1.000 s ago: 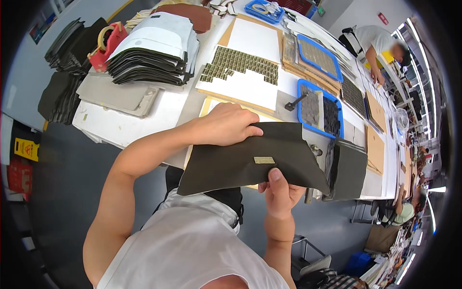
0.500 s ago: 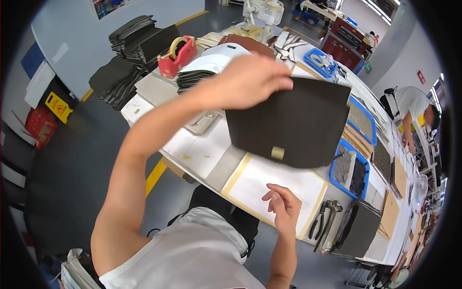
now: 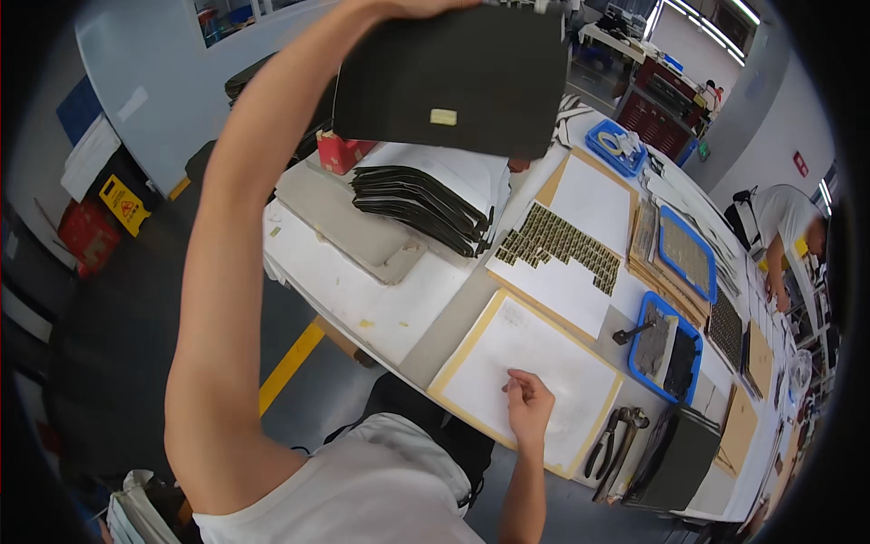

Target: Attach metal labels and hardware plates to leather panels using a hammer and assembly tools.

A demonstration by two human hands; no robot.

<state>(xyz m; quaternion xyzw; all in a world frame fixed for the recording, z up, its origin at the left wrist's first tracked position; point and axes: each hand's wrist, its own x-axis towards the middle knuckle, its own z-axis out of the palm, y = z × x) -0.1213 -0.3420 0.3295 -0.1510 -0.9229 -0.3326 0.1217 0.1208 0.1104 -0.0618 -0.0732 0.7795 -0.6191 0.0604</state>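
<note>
My left hand (image 3: 424, 7) is raised at the top of the picture, closed on the far edge of a dark, flat flexible panel (image 3: 453, 72). Most of its fingers are hidden or cut off by the frame. A small pale yellow patch (image 3: 443, 117) sits near the panel's lower edge. Over a white board with a yellow taped border (image 3: 480, 376), my right hand (image 3: 530, 403) is held with thumb and fingers drawn together. Anything between them is too small to make out. Below the raised panel lies a stack of similar dark panels (image 3: 417, 207).
Small dark-and-yellow pieces (image 3: 557, 247) lie in rows on a white sheet. A blue tray of grey and black material (image 3: 666, 349), pincers (image 3: 605, 442), a hammer (image 3: 632, 426) and more dark panels (image 3: 675, 458) stand at right. A red tape dispenser (image 3: 343, 152) is partly covered. Another person (image 3: 781, 222) works far right.
My left hand has carried the dark panel up and away to the left, uncovering the rows of small pieces and the stack. My right hand's fingers have drawn closer together over the board.
</note>
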